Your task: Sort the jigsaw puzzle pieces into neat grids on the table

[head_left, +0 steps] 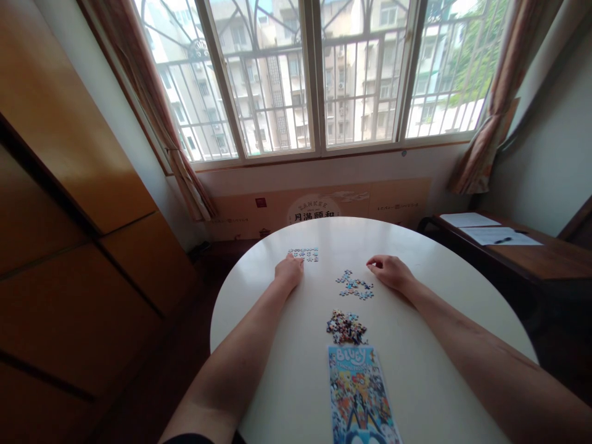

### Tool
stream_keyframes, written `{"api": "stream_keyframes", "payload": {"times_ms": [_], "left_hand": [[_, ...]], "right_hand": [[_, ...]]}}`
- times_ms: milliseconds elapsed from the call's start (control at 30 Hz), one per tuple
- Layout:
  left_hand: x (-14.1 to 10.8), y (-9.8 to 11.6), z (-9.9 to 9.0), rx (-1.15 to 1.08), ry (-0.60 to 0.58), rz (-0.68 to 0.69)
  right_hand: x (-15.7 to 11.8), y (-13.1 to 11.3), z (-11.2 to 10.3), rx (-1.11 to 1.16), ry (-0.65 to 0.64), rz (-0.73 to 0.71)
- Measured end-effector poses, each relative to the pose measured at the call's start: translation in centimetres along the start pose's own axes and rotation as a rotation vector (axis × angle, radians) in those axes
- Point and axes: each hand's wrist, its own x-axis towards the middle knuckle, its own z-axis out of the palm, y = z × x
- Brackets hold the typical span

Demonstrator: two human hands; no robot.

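On a round white table (296, 357), my left hand (289, 270) rests at the lower left edge of a partly joined block of puzzle pieces (309, 251); its fingers are bent, and what they hold, if anything, is too small to tell. My right hand (389, 270) lies to the right of a loose spread of light blue pieces (355, 287), its fingers curled together and touching none of that spread. Nearer to me sits a heap of mixed puzzle pieces (346, 327). Just below the heap lies a colourful Bluey picture sheet (361, 394).
At the right stands a brown wooden table (546, 256) with papers (502, 235) and a dark pen on it. Orange-brown cabinets (69, 154) fill the left side. Behind the round table, a printed cardboard panel (361, 200) leans below the barred window.
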Motion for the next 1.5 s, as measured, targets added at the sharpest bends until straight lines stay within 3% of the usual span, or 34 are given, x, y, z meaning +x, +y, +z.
{"api": "stream_keyframes", "payload": {"times_ms": [267,400,467,600,733,1000,1233,1500], "left_hand": [[0.3,-0.1,0.4,-0.015,0.013,0.023],[0.4,-0.3,0.6,-0.045,0.042,0.026],[0.4,-0.4,0.5,-0.068,0.064,0.011],[0.4,-0.3,0.3,-0.107,0.101,-0.021],[0.4,-0.2,0.3,-0.121,0.148,-0.017],[0.5,-0.2,0.5,-0.132,0.167,0.001],[0.5,-0.3,0.7,-0.147,0.17,0.016],[0.7,-0.4,0.7,-0.145,0.172,0.017]], "right_hand": [[0.0,-0.1,-0.4,0.01,0.015,-0.012],[-0.3,-1.9,-1.4,0.087,-0.027,-0.131],[-0.6,-3.4,-2.1,0.167,-0.175,-0.242],[-1.6,-6.4,-3.0,0.258,-0.629,-0.38],[-2.4,-8.2,-3.3,0.18,-0.809,-0.448],[-3.1,-9.4,-3.1,0.09,-0.779,-0.476],[-2.6,-8.6,-3.4,-0.031,-0.636,-0.429],[-2.8,-9.1,-3.9,-0.178,-0.657,-0.378]]}}
